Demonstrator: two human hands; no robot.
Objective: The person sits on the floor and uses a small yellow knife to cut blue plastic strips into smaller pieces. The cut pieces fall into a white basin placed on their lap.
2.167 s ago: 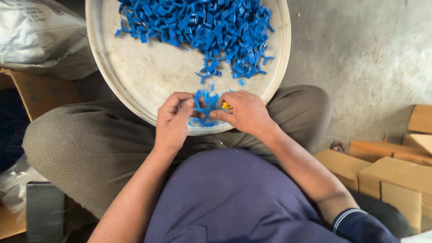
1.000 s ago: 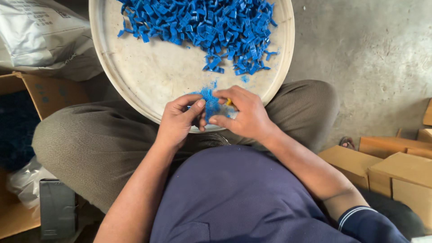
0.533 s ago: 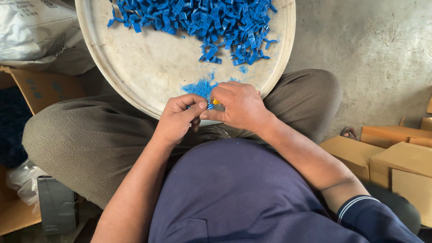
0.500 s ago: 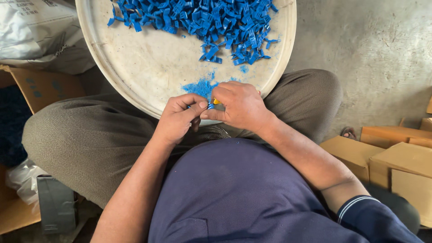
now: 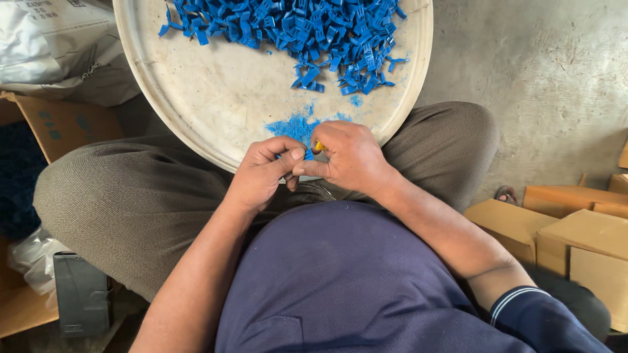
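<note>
The two hands meet at the near rim of the round tray, fingertips pressed together. The left hand (image 5: 265, 171) has its grip narrowed to a pinch, thumb against the forefinger, closed on a small blue piece (image 5: 307, 155) that only just shows between the fingers. The right hand (image 5: 350, 157) is curled tight, its grip holding a small yellow-orange tool (image 5: 318, 146), of which only a tip peeks out at the hand's 11 o'clock; what kind of tool it is cannot be told.

Just past the fingertips, at 12 o'clock, a little heap of blue shavings (image 5: 293, 126) lies on the bare bottom of the tray. Farther out in the same direction, across the far half of the tray, sits a large pile of small blue plastic parts (image 5: 294, 29), loosely heaped, with a few stragglers at its near edge. The tray (image 5: 216, 111) itself is a wide, pale, scuffed dish resting on the person's crossed legs in grey-brown trousers (image 5: 131, 202).

At 3 to 4 o'clock from the hands, brown cardboard boxes (image 5: 575, 242) stand on the concrete floor (image 5: 556, 72). At 9 o'clock is an open cardboard box (image 5: 59, 124), and at 10 o'clock a white sack (image 5: 46, 46). At 7 o'clock a small dark grey box (image 5: 82, 294) stands beside a white plastic bag (image 5: 29, 255).
</note>
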